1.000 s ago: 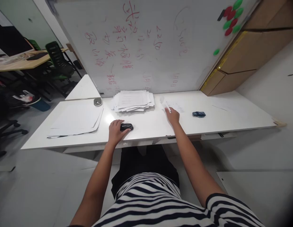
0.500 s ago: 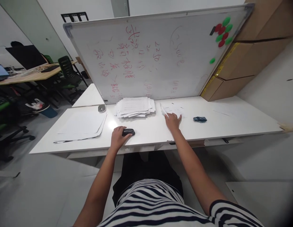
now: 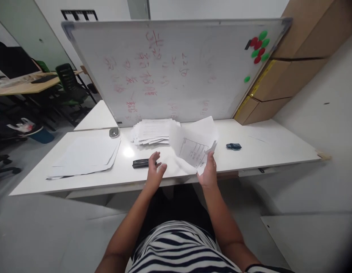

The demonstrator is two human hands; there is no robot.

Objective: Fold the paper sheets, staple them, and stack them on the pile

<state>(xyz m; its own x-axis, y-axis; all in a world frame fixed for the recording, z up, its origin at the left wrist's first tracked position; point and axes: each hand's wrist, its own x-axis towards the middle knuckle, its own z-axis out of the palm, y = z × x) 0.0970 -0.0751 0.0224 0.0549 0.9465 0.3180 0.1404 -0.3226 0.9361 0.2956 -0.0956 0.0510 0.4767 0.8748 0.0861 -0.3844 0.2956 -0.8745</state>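
Observation:
My right hand (image 3: pixel 208 171) pinches the near edge of some white paper sheets (image 3: pixel 193 146), printed with a table, lifted off the white desk and bent. My left hand (image 3: pixel 155 172) hovers at the desk's front with thumb and fingers apart, holding nothing. Beside its fingers lies a black stapler (image 3: pixel 140 163), its right end partly covered by the hand. A thick stack of printed papers (image 3: pixel 153 132) sits behind, partly hidden by the raised sheets.
Larger white sheets (image 3: pixel 85 155) lie on the desk's left, with a grey computer mouse (image 3: pixel 114 132) near them. A small dark blue object (image 3: pixel 233 146) is on the right. A whiteboard (image 3: pixel 158 76) leans at the back beside stacked cardboard boxes (image 3: pixel 274 79).
My left hand has come off the stapler and opened. My right hand has lifted the sheets from the desk and drawn them nearer to me. The view has shifted slightly.

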